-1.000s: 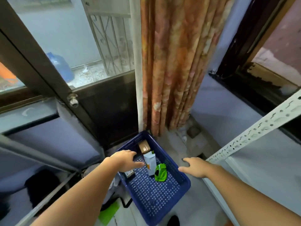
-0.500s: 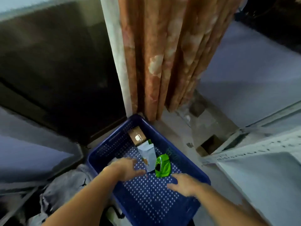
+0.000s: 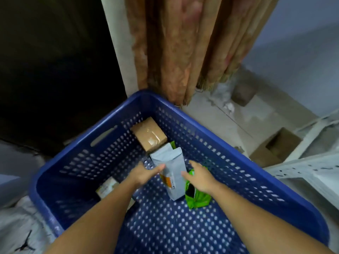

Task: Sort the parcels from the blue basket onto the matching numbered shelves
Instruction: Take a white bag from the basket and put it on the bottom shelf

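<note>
**Parcels in blue basket: both hands at the grey pouch**

Parcels lie inside the blue basket (image 3: 183, 118), a perforated plastic crate standing on the floor at the foot of a brown curtain (image 3: 187, 48).

Contents observed:
- A brown cardboard box (image 3: 149, 136), taped, in the far corner of the basket.
- A grey pouch (image 3: 169, 162) with an orange-printed label, lying on the basket floor just in front of the box and touching it.
- A green packet (image 3: 197, 197) beside the grey pouch on its right, touching it; a second scrap of green shows behind the pouch's far end.
- A small pale box (image 3: 107, 186) against the left wall, partly hidden by the left forearm.

Left hand (image 3: 145, 174): inside the basket, fingers extended and fairly straight, fingertips at the left edge of the grey pouch. Contact appears likely; no closed grip is visible.

Right hand (image 3: 199, 176): inside the basket, fingers spread and relaxed, reaching at the right edge of the grey pouch and above the green packet. Whether the fingertips touch either cannot be told.

Surroundings: a white perforated shelf frame (image 3: 300, 167) stands to the right of the basket; an open cardboard carton (image 3: 275, 149) sits on the floor beneath it. No shelf numbers are legible.
</note>
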`<action>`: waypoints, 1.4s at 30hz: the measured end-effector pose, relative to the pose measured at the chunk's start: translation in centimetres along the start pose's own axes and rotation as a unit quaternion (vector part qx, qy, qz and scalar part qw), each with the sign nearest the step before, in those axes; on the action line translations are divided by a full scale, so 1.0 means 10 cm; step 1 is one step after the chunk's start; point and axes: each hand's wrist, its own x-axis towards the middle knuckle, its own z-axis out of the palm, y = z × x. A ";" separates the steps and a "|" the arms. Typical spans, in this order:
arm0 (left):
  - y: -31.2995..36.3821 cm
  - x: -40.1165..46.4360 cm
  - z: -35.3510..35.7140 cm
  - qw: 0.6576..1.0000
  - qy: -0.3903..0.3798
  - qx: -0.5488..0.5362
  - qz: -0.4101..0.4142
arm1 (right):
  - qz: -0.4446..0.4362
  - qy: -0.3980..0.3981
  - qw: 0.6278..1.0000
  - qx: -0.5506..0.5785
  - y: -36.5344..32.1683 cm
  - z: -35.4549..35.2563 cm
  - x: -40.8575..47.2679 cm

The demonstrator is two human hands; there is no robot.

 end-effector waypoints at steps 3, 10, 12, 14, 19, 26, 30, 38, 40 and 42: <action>0.10 0.04 0.18 0.995 -0.027 -0.096 0.028 | -0.020 0.039 0.996 0.082 -0.13 0.12 0.36; 0.28 -0.32 0.25 0.974 -0.026 -0.220 0.053 | -0.016 0.022 0.984 0.177 -0.30 0.14 0.16; 0.43 -0.65 0.11 0.971 -0.028 -0.235 0.044 | -0.025 0.013 0.981 0.190 -0.49 0.00 -0.15; 0.62 -1.02 -0.06 0.968 -0.019 -0.249 0.038 | -0.030 0.010 0.980 0.198 -0.73 -0.17 -0.49; 1.24 -2.08 -0.60 0.959 0.075 -0.273 0.029 | -0.057 0.005 0.977 0.207 -1.48 -0.85 -1.47; 2.99 -4.09 -1.65 0.918 0.150 -0.363 0.054 | -0.125 0.018 0.969 0.213 -2.73 -2.53 -3.30; 4.14 -5.32 -2.20 0.908 0.158 -0.379 0.083 | -0.166 0.045 0.966 0.194 -3.45 -3.65 -4.35; 5.71 -6.84 -2.77 0.908 0.078 -0.370 0.178 | -0.203 0.071 0.965 0.149 -4.16 -5.56 -6.00; 5.92 -7.12 -2.81 0.907 0.047 -0.361 0.211 | -0.215 0.102 0.960 0.147 -4.19 -5.81 -6.26; 6.08 -7.35 -2.86 0.910 0.028 -0.329 0.249 | -0.220 0.128 0.957 0.136 -4.19 -5.99 -6.51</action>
